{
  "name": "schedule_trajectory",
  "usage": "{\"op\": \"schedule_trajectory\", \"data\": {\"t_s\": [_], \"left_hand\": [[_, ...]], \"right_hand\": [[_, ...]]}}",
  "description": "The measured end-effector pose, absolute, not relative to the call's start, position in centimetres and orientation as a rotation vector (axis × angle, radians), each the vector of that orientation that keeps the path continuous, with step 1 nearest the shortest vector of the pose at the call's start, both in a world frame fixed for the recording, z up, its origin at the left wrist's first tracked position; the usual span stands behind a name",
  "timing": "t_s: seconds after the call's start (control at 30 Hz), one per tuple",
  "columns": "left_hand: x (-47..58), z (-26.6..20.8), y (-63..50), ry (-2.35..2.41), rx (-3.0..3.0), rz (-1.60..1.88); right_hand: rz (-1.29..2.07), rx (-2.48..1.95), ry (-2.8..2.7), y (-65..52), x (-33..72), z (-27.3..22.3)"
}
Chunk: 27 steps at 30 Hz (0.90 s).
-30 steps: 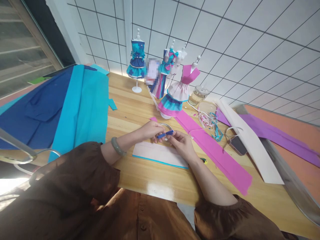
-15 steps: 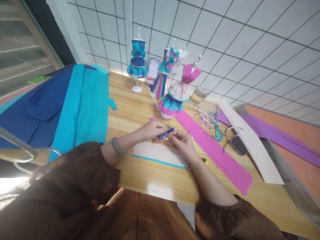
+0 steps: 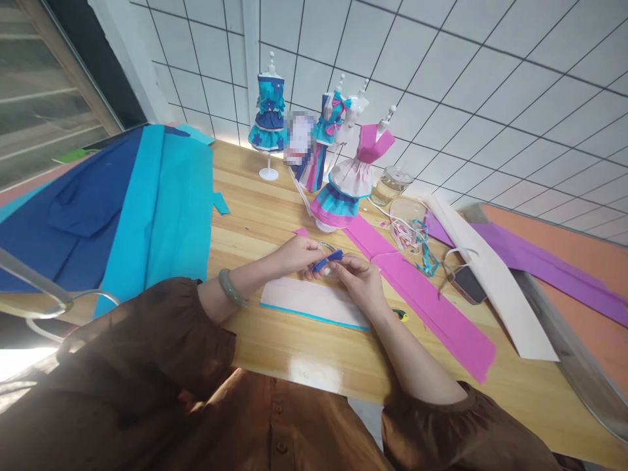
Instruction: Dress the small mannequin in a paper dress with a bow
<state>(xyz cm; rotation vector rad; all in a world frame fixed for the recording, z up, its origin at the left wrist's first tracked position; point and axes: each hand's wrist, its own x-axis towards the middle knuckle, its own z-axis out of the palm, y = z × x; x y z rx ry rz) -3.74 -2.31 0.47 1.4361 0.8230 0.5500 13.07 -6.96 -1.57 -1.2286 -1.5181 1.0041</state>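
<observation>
A small dark blue bow point(image 3: 327, 261) is pinched between my two hands above the table. My left hand point(image 3: 303, 255), with a green bangle on its wrist, grips it from the left. From the right, the fingertips of my right hand point(image 3: 357, 273) close on its other side. Just below lies a pale strip point(image 3: 314, 304) with a turquoise lower edge, partly covered by my right wrist. Behind the bow a silvery ring shape shows, mostly hidden by my fingers. Farther back stands a mini mannequin in a pink, white and turquoise dress point(image 3: 350, 176).
Turquoise sheets point(image 3: 179, 209) and dark blue sheets point(image 3: 73, 216) spread at the left. A pink strip point(image 3: 422, 301), a white strip point(image 3: 500, 294), a phone point(image 3: 468, 285) and thin scraps point(image 3: 426, 252) lie at the right. More mannequins point(image 3: 269, 124) and a glass jar point(image 3: 391, 186) stand at the back.
The blue piece looks more pinched in the middle, its ends flaring out more. My hands have hardly shifted.
</observation>
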Motion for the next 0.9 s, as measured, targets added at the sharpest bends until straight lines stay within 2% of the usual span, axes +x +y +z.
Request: {"op": "schedule_trajectory", "data": {"t_s": [0.6,0.9], "left_hand": [[-3.8,0.4,-2.8,0.800,1.685,0.626],[-3.7,-0.4,-2.3,0.981,1.701,0.617]], "right_hand": [[1.104,-1.298,-1.480,-6.8,13.1,-1.8],[1.184,-1.281,-1.423,-6.7,13.0,-1.4]]}}
